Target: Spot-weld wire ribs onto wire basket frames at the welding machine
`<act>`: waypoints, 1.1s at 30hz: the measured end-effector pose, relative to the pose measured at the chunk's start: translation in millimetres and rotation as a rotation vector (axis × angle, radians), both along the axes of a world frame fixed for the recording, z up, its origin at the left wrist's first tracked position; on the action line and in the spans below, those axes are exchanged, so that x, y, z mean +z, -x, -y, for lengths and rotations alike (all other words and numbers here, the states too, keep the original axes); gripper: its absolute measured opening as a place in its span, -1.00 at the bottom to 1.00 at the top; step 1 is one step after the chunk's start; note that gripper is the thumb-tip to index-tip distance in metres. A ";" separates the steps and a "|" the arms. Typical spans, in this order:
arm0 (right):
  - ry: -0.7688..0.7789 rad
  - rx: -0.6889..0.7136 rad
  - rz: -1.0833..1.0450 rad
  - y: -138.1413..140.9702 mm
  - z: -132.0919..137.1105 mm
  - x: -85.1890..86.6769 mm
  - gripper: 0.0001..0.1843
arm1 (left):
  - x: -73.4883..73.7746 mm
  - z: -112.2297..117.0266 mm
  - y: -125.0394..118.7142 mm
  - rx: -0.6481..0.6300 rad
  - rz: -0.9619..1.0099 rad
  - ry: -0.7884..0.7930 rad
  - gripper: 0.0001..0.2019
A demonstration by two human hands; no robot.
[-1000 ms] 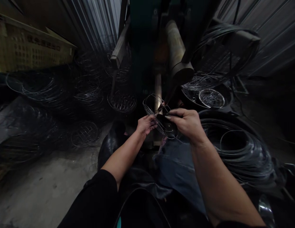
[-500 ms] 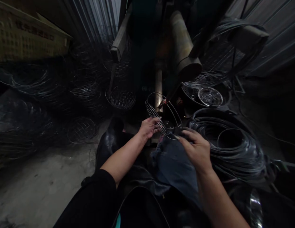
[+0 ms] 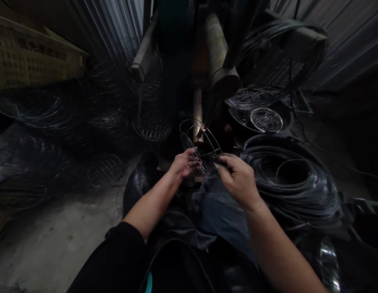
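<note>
A round wire basket frame [image 3: 198, 143] stands on edge in front of me, its far rim up against the tip of a metal machine arm [image 3: 218, 73]. My left hand [image 3: 183, 162] grips the frame's near left side, fingers curled around the wires. On the near right rim, my right hand [image 3: 236, 179] pinches a wire between thumb and fingers. A blue cloth [image 3: 221, 211] covers my lap below both hands.
A large coil of dark wire [image 3: 291, 183] lies at my right. Wire discs sit in a dark tub [image 3: 262, 118] behind it. Several finished wire baskets [image 3: 106, 169] are heaped at the left on the concrete floor. A yellow crate [image 3: 30, 57] stands far left.
My right hand dropped from the top of the frame to its lower right edge, then rose slightly to pinch the rim. The left hand kept its hold.
</note>
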State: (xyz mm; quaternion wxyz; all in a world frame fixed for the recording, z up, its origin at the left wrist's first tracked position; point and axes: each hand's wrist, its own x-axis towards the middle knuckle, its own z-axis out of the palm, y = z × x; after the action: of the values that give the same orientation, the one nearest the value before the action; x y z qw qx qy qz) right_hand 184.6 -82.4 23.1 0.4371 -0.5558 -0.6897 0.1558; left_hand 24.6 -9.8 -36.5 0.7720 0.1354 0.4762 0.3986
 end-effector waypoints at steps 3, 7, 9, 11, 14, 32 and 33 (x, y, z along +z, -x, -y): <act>0.016 -0.009 0.011 4.3 -11.8 4.2 -0.86 | -0.3 -4.5 3.3 0.008 -0.020 -0.010 -0.75; 0.131 0.022 -0.050 4.5 -23.0 11.4 -0.86 | -0.4 -7.8 8.3 -0.017 -0.038 0.021 -0.74; 0.185 0.036 -0.088 4.3 -26.7 15.4 -0.86 | 0.4 -9.0 9.7 -0.022 -0.043 0.043 -0.71; 0.217 0.045 -0.111 5.5 -29.4 19.0 -0.87 | 1.1 -10.1 10.6 -0.033 -0.040 0.064 -0.69; 0.216 0.045 -0.106 9.5 -31.8 23.1 -0.89 | 1.0 -11.9 11.8 -0.061 -0.026 0.084 -0.71; 0.250 0.081 -0.211 9.5 -38.8 19.8 -0.85 | -3.7 -16.9 13.6 -0.059 -0.024 0.063 -0.66; 0.241 0.083 -0.196 9.3 -38.3 20.0 -0.86 | -3.6 -16.5 13.8 -0.062 -0.024 0.060 -0.67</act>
State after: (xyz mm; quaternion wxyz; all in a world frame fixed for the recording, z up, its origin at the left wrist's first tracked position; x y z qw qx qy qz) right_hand 175.2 -44.2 43.2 0.4257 -0.5575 -0.6423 0.3088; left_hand 10.7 6.7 -40.1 0.7819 0.1316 0.4929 0.3584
